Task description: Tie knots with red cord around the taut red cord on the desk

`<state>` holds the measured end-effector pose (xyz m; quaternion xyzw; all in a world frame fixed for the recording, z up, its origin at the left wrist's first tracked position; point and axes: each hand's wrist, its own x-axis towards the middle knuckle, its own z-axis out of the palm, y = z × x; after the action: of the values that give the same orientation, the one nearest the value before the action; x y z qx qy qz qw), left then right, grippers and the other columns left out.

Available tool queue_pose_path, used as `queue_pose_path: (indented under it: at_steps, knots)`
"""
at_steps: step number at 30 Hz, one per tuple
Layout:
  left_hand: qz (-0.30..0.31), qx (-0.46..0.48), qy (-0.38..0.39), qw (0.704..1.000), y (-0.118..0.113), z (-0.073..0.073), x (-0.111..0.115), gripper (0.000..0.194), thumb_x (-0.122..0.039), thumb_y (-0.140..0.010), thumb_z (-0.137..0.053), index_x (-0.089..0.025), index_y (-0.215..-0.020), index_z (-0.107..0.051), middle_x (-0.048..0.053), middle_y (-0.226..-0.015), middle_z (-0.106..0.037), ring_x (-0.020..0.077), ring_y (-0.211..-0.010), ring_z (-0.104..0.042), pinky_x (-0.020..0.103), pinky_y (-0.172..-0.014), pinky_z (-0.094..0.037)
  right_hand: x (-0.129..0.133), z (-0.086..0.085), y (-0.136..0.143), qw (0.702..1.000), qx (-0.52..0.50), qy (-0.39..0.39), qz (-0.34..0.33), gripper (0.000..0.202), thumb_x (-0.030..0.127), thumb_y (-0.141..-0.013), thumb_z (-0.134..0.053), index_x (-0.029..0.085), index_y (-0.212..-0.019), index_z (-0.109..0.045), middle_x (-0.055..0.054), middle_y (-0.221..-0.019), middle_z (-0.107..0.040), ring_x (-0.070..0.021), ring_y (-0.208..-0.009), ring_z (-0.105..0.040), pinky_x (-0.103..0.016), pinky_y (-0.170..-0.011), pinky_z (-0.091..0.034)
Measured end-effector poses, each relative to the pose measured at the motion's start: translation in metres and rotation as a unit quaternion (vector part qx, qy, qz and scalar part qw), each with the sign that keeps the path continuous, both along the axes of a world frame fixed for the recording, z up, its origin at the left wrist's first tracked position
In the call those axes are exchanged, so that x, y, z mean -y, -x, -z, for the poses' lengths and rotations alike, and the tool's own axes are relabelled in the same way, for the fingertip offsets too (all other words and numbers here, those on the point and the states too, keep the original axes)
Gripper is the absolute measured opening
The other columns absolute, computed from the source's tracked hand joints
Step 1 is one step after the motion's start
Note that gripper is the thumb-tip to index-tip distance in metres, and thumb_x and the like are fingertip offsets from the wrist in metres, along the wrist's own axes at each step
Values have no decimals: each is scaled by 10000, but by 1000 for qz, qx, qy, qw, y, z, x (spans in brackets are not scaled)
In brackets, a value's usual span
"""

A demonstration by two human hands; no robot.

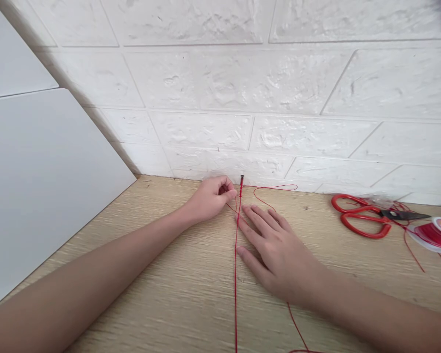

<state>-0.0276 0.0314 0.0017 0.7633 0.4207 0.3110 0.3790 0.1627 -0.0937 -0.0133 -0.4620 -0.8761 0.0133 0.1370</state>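
Thin red cord [235, 274] runs from a small dark peg [242, 177] at the foot of the wall down toward the near edge of the view. A short knotted stretch shows just below the peg. My left hand [215, 197] is left of the knot, its thumb and index finger pinching a strand of the cord. Right of the long strand, my right hand [270, 245] lies palm down with its fingers spread, over part of the cord. One strand loops out beyond its fingertips, and another comes out below the wrist.
Red-handled scissors [365, 233] lie at the right beside a spool of red cord [434, 234], with loose cord ends around them. A white brick-patterned wall [220, 81] rises behind. Pale panels [51, 176] stand at the left on the wooden surface [169, 294].
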Motion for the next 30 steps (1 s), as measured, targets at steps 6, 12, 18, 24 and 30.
queue_pose_path:
  at_steps: [6,12,18,24,30]
  knots:
    - [-7,206,86,975,2,3,-7,238,-383,-893,-629,-187,-839,-505,40,-769,-722,168,-770,-660,320,-813,-476,2,-1,0,1000,6,6,8,536,432,-1035,-366,156,-1476,-493,-151,-1579,-394,-338,-1483,-293,-590,-1191,-261]
    - [-35,255,122,959,3,-2,-7,256,-405,-895,-634,-187,-848,-510,11,-634,-688,151,-645,-652,277,-706,-469,2,-1,1,1000,13,9,10,531,428,-1037,-355,160,-1471,-498,-159,-1572,-402,-339,-1476,-306,-611,-1183,-256]
    - [-43,265,146,952,4,-2,-8,287,-421,-841,-697,-201,-854,-513,-87,-473,-454,111,-444,-503,254,-533,-444,2,-1,1,1000,16,14,9,537,435,-1038,-352,164,-1483,-482,-159,-1585,-380,-331,-1481,-301,-612,-1188,-245]
    - [-83,239,117,960,1,2,-9,267,-404,-820,-701,-193,-842,-539,-95,-528,-365,50,-418,-237,219,-421,-160,3,-2,1,999,21,25,17,552,459,-1047,-313,173,-1489,-477,-150,-1598,-360,-329,-1495,-274,-609,-1197,-222]
    - [-185,93,-23,978,0,1,-4,168,-339,-843,-660,-187,-810,-594,-78,-513,-411,80,-465,-299,250,-484,-241,3,-3,1,1000,18,17,14,552,458,-1044,-320,166,-1482,-486,-153,-1591,-371,-330,-1489,-288,-611,-1193,-231]
